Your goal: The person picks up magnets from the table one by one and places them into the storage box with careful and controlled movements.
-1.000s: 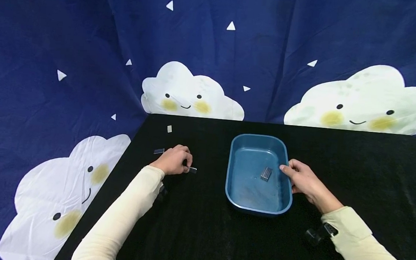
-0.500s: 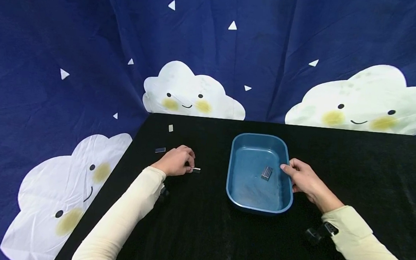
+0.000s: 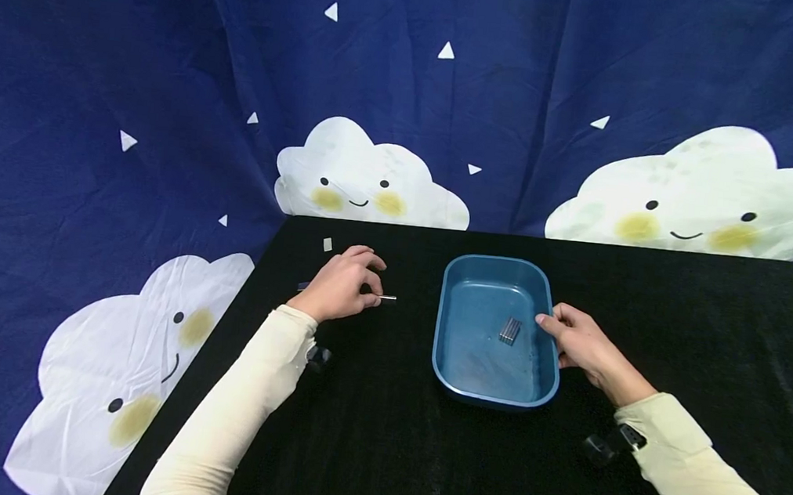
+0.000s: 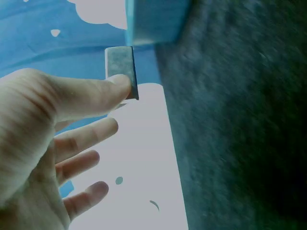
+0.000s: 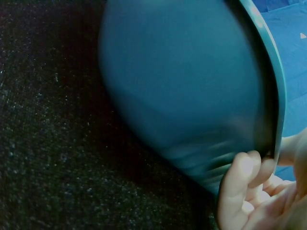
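Observation:
Between thumb and fingertip, my left hand (image 3: 340, 286) pinches a small flat grey metal block (image 4: 119, 62). In the head view this block shows edge-on as a thin bright strip, above the black tabletop and left of a blue plastic bin (image 3: 477, 372). The other left fingers are spread below it in the left wrist view. My right hand (image 3: 582, 346) grips the bin's right rim, thumb over the edge and fingers against the outer wall. Inside the bin, several similar metal pieces (image 3: 510, 330) sit side by side near that thumb.
A pale small rectangle (image 3: 327, 245) lies at the table's far left. Another flat piece (image 3: 302, 286) is partly hidden behind my left hand. A blue cloth (image 3: 399, 59) with white clouds hangs along the back and left side.
My left hand has lifted and shifted slightly away and to the right, carrying the metal block. My right hand and the bin have stayed in place.

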A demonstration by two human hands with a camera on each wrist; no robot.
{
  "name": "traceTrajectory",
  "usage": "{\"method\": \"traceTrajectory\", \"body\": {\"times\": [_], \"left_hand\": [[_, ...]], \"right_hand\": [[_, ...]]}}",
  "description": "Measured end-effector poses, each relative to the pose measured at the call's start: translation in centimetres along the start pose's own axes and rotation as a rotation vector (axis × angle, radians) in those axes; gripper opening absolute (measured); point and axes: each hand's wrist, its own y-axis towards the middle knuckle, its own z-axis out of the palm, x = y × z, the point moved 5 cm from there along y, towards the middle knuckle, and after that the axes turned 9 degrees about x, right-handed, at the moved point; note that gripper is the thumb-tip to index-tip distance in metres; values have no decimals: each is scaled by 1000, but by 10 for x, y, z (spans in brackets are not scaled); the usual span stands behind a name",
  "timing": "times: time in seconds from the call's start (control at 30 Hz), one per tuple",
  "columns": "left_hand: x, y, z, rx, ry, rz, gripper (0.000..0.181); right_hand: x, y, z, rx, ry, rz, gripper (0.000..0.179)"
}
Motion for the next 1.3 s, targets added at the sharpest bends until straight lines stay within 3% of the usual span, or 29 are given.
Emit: {"method": "traceTrajectory", "body": {"times": [0.27, 0.57, 0.73, 0.97, 1.3], "left_hand": [[-37, 7, -22, -42, -45, 75, 6], [-82, 35, -28, -31, -4, 198, 6], [-102, 46, -21, 70, 46, 226, 8], [-125, 56, 6, 233, 112, 266, 7], [-144, 67, 30, 352, 197, 283, 2]], "right_hand": [[-2, -1, -1, -6, -8, -6, 22], [-2, -3, -2, -11, -3, -13, 21], [-2, -2, -2, -3, 0, -10, 22], [-1, -2, -2, -2, -4, -8, 21], [0, 0, -1, 8, -13, -13, 21]]}}
